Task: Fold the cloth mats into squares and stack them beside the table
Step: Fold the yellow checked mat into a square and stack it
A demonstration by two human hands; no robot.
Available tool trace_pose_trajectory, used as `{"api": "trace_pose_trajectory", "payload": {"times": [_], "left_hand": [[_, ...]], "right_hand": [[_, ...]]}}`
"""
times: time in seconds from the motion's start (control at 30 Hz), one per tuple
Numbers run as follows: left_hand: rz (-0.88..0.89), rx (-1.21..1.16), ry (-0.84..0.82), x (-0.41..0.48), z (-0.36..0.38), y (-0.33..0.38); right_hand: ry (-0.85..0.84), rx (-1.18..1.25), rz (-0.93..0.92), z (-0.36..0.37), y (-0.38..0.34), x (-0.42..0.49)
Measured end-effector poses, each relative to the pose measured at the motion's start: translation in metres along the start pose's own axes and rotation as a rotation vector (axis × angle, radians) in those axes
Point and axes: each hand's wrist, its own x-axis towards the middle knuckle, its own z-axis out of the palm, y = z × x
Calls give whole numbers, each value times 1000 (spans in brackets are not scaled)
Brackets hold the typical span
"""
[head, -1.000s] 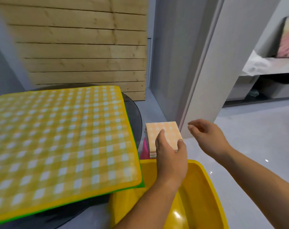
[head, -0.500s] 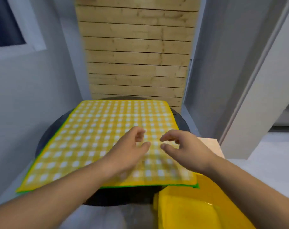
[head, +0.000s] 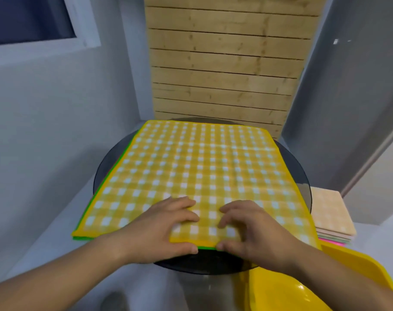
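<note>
A yellow checked cloth mat (head: 197, 171) lies flat on top of a pile of mats; a green edge (head: 94, 194) shows beneath it. The pile covers a round dark glass table (head: 301, 176). My left hand (head: 166, 230) and my right hand (head: 245, 230) sit side by side at the mat's near edge. Each pinches that edge, fingers on top and thumb at the rim. To the right of the table stands a stack of folded mats (head: 330, 212), an orange checked square on top.
A yellow plastic chair (head: 303, 290) sits at the lower right, just below the folded stack. A wooden slat panel (head: 224, 63) stands behind the table, grey walls on both sides. A window (head: 29, 19) is at the upper left.
My left hand has let go of the folded orange square on the stack. My view has swung left to the table, and both hands have come down on the yellow mat's near edge.
</note>
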Motion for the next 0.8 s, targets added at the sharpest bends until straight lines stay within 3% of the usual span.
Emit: {"api": "trace_pose_trajectory", "payload": {"times": [0.8], "left_hand": [[14,-87,45,-6,-1,-1]], "right_hand": [[48,-19,-7,12,-13,-18]]}}
